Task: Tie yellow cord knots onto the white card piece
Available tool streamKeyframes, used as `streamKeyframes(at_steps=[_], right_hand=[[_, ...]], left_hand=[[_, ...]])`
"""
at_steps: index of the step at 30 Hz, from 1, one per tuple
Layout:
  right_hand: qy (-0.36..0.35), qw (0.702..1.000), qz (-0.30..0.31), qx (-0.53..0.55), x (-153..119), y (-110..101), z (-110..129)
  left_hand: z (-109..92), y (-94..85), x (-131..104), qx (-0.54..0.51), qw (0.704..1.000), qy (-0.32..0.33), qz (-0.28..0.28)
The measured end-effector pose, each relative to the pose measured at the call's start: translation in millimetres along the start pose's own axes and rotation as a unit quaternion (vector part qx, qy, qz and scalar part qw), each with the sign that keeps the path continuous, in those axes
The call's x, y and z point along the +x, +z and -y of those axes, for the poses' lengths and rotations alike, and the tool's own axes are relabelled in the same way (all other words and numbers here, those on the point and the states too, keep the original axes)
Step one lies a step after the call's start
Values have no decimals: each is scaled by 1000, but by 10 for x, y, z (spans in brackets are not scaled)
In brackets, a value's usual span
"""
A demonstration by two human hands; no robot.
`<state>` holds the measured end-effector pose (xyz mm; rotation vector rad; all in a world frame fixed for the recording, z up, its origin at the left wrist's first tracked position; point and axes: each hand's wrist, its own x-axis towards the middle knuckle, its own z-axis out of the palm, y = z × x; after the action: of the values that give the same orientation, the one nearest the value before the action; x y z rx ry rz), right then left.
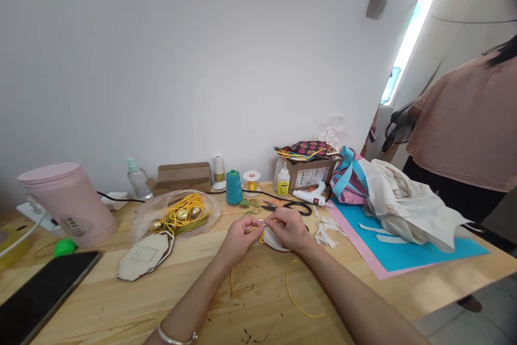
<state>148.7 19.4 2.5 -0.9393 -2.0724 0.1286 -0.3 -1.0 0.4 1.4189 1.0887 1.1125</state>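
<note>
Both hands meet over the middle of the wooden table. My left hand [243, 234] is closed, its fingertips pinching a yellow cord [232, 283]. My right hand [288, 228] pinches the same cord close to the left fingertips. Beneath the right hand lies a pale round piece [274, 241], partly covered by the fingers. Another length of yellow cord [299, 307] curves over the table below the right hand. Black-handled scissors [297, 205] rest just behind the hands.
Behind stand a teal thread cone [233, 188], a glue bottle [283, 181], a glue gun [310, 195] and a box [311, 174]. Left are a bag of cords [183, 213], a pink container [72, 205] and a phone [44, 296]. Blue sheets [407, 251] lie right; a person [464, 119] stands beyond.
</note>
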Motion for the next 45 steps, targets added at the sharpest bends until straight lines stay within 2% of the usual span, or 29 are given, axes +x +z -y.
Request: streamKeyframes(at_steps=[5,12,21,30,41,45], right_hand=[[-5,1000,-4,24,7,-1,31],[12,999,-19,28,12,-44,36],[1,999,-11,30,1,-19,48],[10,999,-11,40,7,5,65],[-17,1000,7,-7,-18,19,63],[-1,1000,3,-6,-11,19,40]], left_hand=[[-14,-22,-13,-14,1000,-2,6],[-24,-44,-11,-47,998,-40,20],[-11,-29,-22,-32,999,-14,-11],[65,-36,10,-22,999,-18,-23],[41,-5,6,8,998,-38,-39],[53,1,-4,-7,999,-40,-32]])
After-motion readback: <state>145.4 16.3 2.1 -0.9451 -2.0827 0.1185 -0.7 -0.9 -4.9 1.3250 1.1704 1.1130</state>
